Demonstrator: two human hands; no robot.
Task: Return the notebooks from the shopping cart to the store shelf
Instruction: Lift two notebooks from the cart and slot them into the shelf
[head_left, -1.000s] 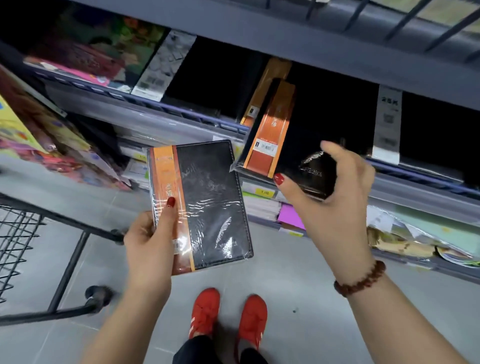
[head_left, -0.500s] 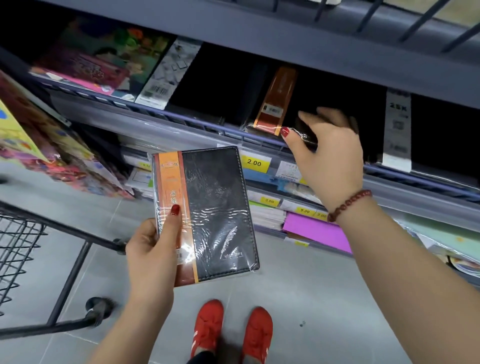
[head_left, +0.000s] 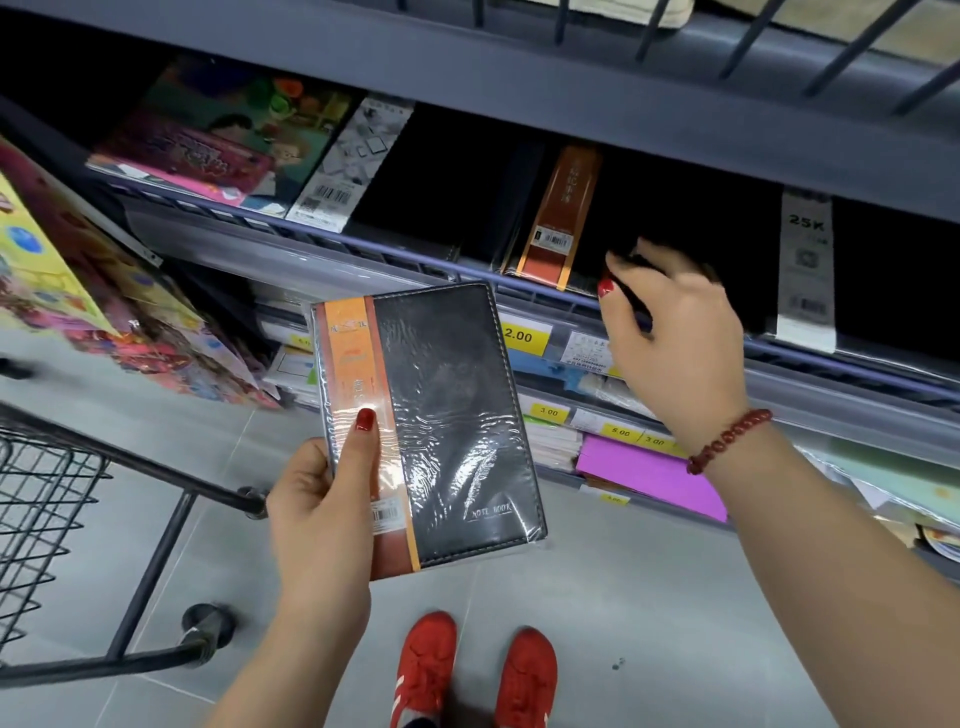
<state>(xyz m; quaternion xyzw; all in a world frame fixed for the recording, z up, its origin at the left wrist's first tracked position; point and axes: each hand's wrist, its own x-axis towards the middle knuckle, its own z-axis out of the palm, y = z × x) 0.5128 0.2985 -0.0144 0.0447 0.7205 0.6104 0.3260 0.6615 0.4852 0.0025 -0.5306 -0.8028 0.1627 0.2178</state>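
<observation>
My left hand (head_left: 317, 514) grips a shrink-wrapped black notebook (head_left: 457, 421) with an orange band, holding it upright in front of the shelves. A matching black notebook (head_left: 558, 218) with an orange band lies on the store shelf (head_left: 415, 260). My right hand (head_left: 675, 343) is at that notebook's front right corner, thumb and fingers curled against the dark cover. Whether the hand still grips it is unclear. The shopping cart (head_left: 47, 514) stands at the lower left; its inside is out of view.
Colourful children's books (head_left: 208, 150) lie at the shelf's left end, and black notebooks with a white 25K label (head_left: 805, 260) at its right. Lower shelves carry yellow price tags (head_left: 522, 335) and a purple pad (head_left: 649, 473). My red shoes (head_left: 467, 670) stand on grey floor tiles.
My right hand carried the second notebook up from mid-air and laid it on the shelf, then slid back toward its front right corner. My left hand kept its notebook nearly still.
</observation>
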